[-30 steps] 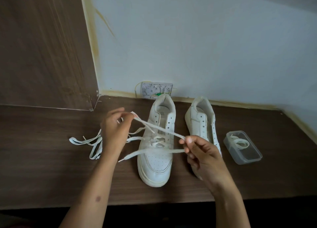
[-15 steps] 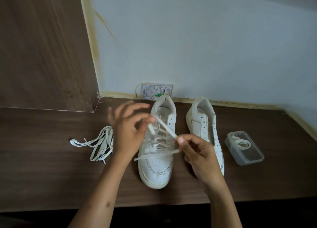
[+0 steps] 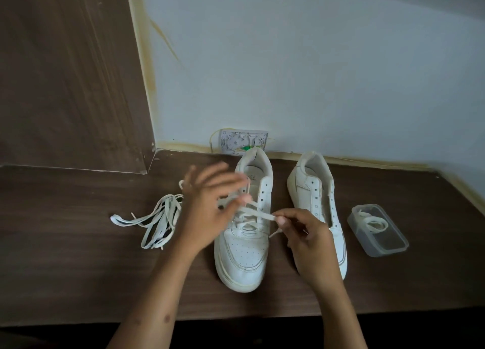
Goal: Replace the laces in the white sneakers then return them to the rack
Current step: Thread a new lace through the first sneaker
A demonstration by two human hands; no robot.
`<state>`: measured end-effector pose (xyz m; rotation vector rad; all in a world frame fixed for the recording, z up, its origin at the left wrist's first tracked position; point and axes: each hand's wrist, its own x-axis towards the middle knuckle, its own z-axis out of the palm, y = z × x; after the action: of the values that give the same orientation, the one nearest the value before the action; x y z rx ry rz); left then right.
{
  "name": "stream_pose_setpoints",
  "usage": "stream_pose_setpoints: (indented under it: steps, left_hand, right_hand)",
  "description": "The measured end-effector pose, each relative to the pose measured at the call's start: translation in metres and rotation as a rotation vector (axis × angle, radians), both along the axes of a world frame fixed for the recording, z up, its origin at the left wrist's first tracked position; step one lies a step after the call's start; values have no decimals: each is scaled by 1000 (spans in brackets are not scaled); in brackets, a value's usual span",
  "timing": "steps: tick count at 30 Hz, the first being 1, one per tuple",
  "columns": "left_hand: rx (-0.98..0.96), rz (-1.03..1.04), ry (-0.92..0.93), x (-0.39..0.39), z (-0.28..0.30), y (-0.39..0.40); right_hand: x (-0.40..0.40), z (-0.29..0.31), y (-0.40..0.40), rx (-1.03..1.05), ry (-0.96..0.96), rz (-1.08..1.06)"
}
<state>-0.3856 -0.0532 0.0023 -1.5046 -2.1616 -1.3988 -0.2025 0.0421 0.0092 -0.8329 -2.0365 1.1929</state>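
1. Both hands have closed in over the shoe since a second ago: the wide span of lace between them is gone and the work now sits tight above the eyelets.
2. Nearest us, the right hand [image 3: 309, 240] pinches the flat white lace [image 3: 258, 213] between thumb and fingertip, just off the sneaker's right side.
3. Left hand [image 3: 210, 209] is a blur, fingers spread over the left eyelet row; I can't tell whether it has the other end.
4. Left sneaker [image 3: 242, 246] sits toe toward us on the dark wooden surface [image 3: 78, 270], laced only through the lowest holes, by the look of it.
5. That lace will handle limp and light, with no stiffness to push with; I'd take it right at the tip to feed a hole, then pull the slack from close by the eyelet.
6. Right sneaker [image 3: 321, 199] stands just beside, bare of lace; light enough, I'd judge, to lift by the heel collar.
7. Farther left, a loose tangle of laces [image 3: 157, 222]; farther right, a clear plastic box [image 3: 378, 229] holding a coiled lace [image 3: 374, 224].
8. No rack in sight.
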Motion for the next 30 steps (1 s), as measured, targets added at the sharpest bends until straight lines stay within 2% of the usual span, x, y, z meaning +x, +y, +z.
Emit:
stream_pose_setpoints:
  steps: [2,4,8,14,19,22,30]
  left_hand:
    - [-40,-146,121,15,-6,8]
    - [-13,-160,205,19,-12,13]
    - [81,37,103,4,-8,6]
    - [16,222,76,-8,-9,-4]
    - [-84,64,111,-3,-12,-2]
    - [-43,-19,124,8,-9,5]
    - [62,29,94,21,-8,14]
  right_hand:
    - [-7,3,-6,-20,73,24]
    - [-12,7,-12,-45,130,48]
    - [-12,9,-12,-57,110,45]
    - [-9,3,-3,29,49,-29]
    - [-13,-1,-1,125,39,-77]
    - [-20,0,-6,134,69,-74]
    - [-31,3,-14,166,200,-116]
